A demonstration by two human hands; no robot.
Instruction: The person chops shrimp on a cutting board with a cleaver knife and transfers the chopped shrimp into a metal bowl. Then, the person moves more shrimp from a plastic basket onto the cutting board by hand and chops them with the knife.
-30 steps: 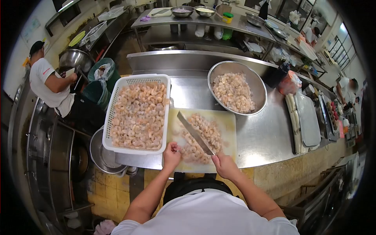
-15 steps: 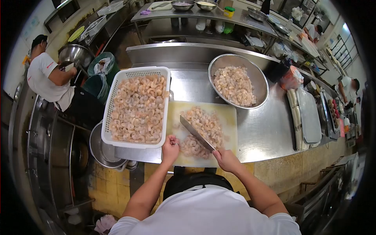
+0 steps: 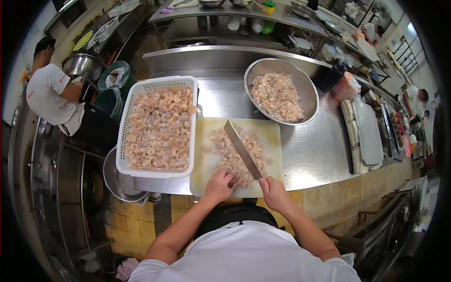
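Observation:
My right hand [image 3: 276,193] is closed round the handle of a broad kitchen knife [image 3: 243,152]. The blade slants up and left across a pile of peeled, partly chopped shrimp [image 3: 223,143] on the white cutting board [image 3: 273,164]. At the near left edge of that pile, my left hand [image 3: 221,186] has its fingers curled against some shrimp. To the left stands a white plastic basket [image 3: 120,141] full of whole peeled shrimp. A steel bowl [image 3: 314,105] behind the board, to the right, holds cut shrimp.
Covered trays [image 3: 369,134] lie at the right end of the steel table [image 3: 310,160]. Below the basket, to the left, is a steel pot [image 3: 109,171]. A co-worker [image 3: 54,94] stands at the left; other people are at the far right. Green bins [image 3: 112,103] stand behind the basket.
My left hand has moved right, from beside the board's left edge onto the near shrimp. The knife has turned a little steeper and shifted slightly right relative to the board. The view has tilted slightly.

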